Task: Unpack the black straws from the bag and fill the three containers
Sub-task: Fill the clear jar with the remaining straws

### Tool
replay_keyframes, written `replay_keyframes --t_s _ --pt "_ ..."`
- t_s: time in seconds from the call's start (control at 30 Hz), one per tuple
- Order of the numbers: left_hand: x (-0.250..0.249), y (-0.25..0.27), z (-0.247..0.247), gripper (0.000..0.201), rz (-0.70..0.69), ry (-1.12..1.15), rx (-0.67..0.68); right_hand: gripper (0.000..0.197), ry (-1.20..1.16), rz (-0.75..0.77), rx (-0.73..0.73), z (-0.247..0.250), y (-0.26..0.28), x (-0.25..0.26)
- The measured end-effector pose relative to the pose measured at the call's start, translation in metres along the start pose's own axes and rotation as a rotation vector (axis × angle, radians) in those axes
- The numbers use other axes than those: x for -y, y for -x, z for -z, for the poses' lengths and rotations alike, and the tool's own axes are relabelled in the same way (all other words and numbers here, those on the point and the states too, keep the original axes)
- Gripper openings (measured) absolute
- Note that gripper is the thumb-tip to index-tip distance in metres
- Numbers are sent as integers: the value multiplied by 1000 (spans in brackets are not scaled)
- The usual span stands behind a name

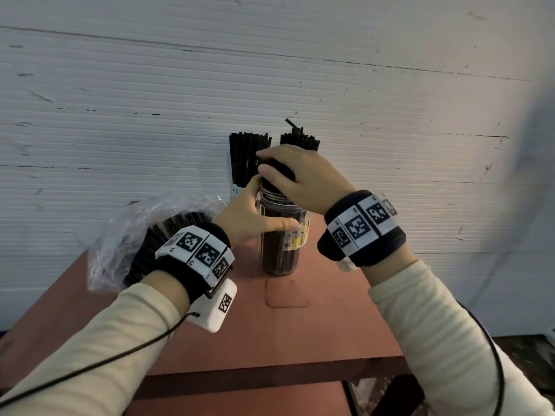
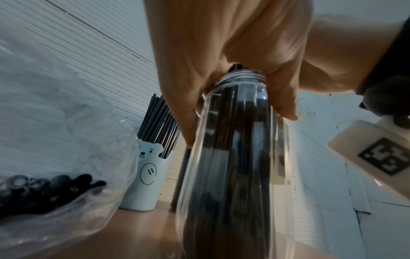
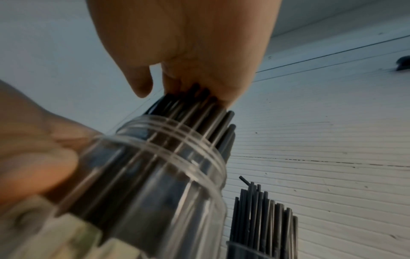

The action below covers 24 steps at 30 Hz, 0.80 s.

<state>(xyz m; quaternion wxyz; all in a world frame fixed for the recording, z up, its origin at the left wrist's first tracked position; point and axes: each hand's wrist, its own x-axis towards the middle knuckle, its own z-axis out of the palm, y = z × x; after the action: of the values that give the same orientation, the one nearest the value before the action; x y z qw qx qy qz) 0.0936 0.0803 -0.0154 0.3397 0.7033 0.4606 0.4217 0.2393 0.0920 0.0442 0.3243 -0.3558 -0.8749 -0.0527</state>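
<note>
A clear jar [image 1: 279, 250] packed with black straws [image 1: 274, 175] stands upright mid-table. My left hand [image 1: 255, 214] grips the jar just below its threaded neck, thumb across the front. My right hand [image 1: 288, 172] sits on top, fingers and thumb curled round the straw tops sticking out of the mouth. The right wrist view shows those straws [image 3: 199, 113] rising from the jar's neck [image 3: 177, 149] into my palm. Behind stand a pale blue bear cup [image 2: 148, 175] and a dark container [image 1: 300, 139], both full of straws. The plastic bag [image 1: 135, 235] lies at left with straws inside.
The reddish-brown table [image 1: 270, 325] is narrow, with its front edge near me and its right edge just past the jar. A white ribbed wall [image 1: 390, 115] runs close behind the containers. A cable trails from my left wrist.
</note>
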Motion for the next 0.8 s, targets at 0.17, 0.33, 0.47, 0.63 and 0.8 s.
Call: replay_keyframes --t_s 0.17,0.33,0.47,0.63,0.8 --pt "-2 2 -4 85 10 50 6 43 5 58 -115 3 10 3" --pt "-6 2 -4 93 39 57 11 40 33 -2 -13 4 17 4" --pt "-4 7 5 134 147 16 77 41 -42 -24 -86 5 15 6" --pt "-3 30 32 93 111 -133 -80 26 -196 -4 -377 -6 12 32" --pt "10 62 78 50 22 -254 -317 16 -426 -160 -182 -33 6 69"
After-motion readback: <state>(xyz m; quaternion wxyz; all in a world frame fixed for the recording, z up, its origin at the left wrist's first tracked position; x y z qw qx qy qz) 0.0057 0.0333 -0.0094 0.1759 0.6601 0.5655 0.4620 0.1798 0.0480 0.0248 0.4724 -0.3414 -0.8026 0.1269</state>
